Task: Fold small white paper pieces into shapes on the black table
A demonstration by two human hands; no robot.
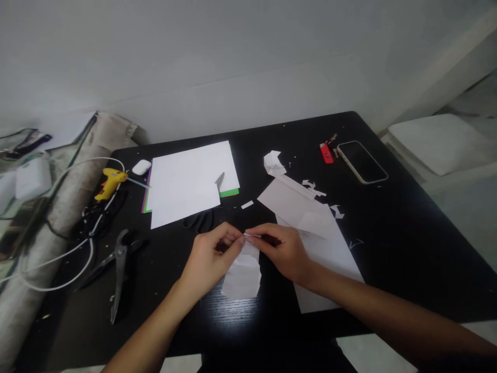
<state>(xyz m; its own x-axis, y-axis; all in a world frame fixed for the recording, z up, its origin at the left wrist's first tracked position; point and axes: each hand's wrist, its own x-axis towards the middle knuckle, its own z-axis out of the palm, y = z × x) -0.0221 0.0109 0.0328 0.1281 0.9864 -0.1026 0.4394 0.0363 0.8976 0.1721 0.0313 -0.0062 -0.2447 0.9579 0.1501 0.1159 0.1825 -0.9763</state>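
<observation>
Both my hands meet over the front middle of the black table, pinching the top end of a cut white paper piece (pixel 241 278). My left hand (pixel 213 252) grips it from the left, thumb and forefinger closed together. From the other side my right hand (pixel 282 249) pinches the same end, fingertips almost touching those of the left. The paper hangs below the fingers, narrow at the top and wider with an uneven edge lower down. Just behind my left hand lie the dark handles of scissors (pixel 202 221), whose blade tip (pixel 219 181) shows on the white sheets.
White sheets (pixel 186 178) over coloured ones lie at back left. A yellow glue gun (pixel 111 184), white cable and pliers (pixel 120 254) are on the left. Cut paper (pixel 291 202) and scraps lie right of centre. A red lighter (pixel 326 153) and phone (pixel 363 161) are farther back.
</observation>
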